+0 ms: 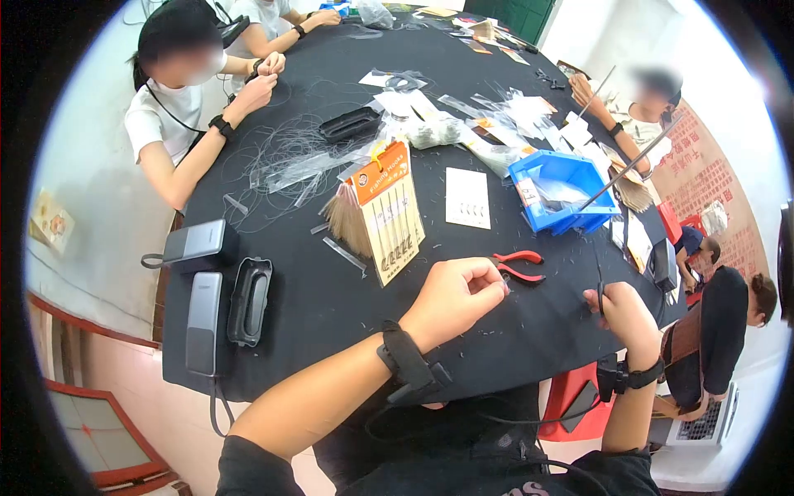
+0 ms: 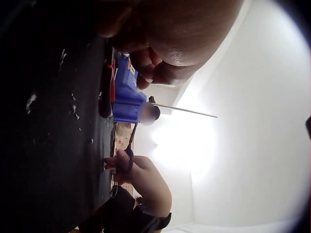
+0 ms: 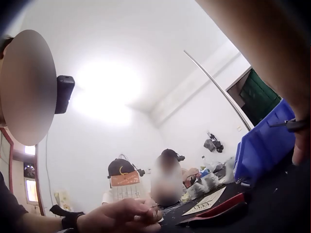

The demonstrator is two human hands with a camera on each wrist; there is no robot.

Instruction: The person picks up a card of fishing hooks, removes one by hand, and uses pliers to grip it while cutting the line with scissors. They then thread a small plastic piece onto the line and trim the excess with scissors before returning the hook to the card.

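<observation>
My left hand (image 1: 459, 299) is over the near part of the black table, thumb and fingertips together on a small thin dark piece (image 3: 156, 208); I cannot tell what it is. To its right, my right hand (image 1: 628, 316) holds dark scissors (image 2: 129, 153), a finger through the handle loop and the blades pointing away. Just beyond the left fingertips lie red-handled pliers (image 1: 523, 276). Farther back is a pale card (image 1: 467, 186) bearing several small fishing hooks. A bundle of fishing hook cards (image 1: 395, 217) under an orange "Fishing Hooks" header stands left of it.
A blue bin (image 1: 542, 217) holding plastic bags and a metal rod stands at the back right. Tangled line (image 1: 273, 157) and loose bags spread over the middle. Grey devices (image 1: 207, 310) and a black tray (image 1: 250, 302) lie at the left edge. Other people sit around the table.
</observation>
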